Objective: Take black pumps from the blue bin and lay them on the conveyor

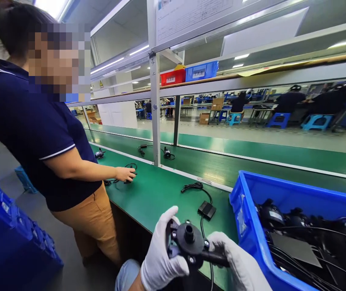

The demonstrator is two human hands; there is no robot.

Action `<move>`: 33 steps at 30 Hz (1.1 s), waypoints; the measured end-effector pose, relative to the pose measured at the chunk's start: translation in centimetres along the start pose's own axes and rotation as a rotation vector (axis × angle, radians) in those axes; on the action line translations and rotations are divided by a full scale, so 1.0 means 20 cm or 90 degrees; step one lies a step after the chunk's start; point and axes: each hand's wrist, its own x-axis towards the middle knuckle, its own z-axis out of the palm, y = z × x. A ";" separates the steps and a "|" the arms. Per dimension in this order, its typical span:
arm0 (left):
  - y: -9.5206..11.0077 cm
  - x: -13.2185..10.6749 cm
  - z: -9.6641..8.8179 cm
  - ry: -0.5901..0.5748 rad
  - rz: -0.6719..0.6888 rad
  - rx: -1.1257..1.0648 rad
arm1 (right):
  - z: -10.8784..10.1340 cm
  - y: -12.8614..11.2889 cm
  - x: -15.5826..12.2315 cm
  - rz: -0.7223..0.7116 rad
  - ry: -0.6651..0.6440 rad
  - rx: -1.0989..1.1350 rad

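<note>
Pump body (189, 240), maybe a small water pump, is gripped by left hand (160, 258); its side spout (214, 257), pointing right, is clamped in right hand (239, 262).

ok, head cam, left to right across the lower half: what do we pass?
Stacked dark blue plastic crates → co-worker in navy polo shirt → left hand in white glove → round black plastic pump body, gripped by both hands → right hand in white glove → blue plastic bin of black cabled parts.
</note>
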 end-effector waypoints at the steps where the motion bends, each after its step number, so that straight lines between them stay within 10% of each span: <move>1: -0.03 -0.01 -0.01 0.007 0.051 0.061 | 0.00 0.02 0.01 -0.015 -0.013 0.008; 6: -0.17 -0.04 -0.08 0.060 0.203 0.156 | 0.00 0.04 -0.01 -0.039 -0.070 0.011; 17: 0.05 -0.06 -0.03 0.091 0.075 0.006 | 0.01 -0.08 0.04 0.174 -0.106 0.081; 26: 0.13 0.00 -0.12 0.201 0.149 -0.020 | -0.07 0.03 -0.03 0.002 -0.202 0.260; 33: 0.15 -0.09 -0.06 0.047 -0.033 0.041 | 0.02 -0.15 0.11 0.372 -0.041 0.211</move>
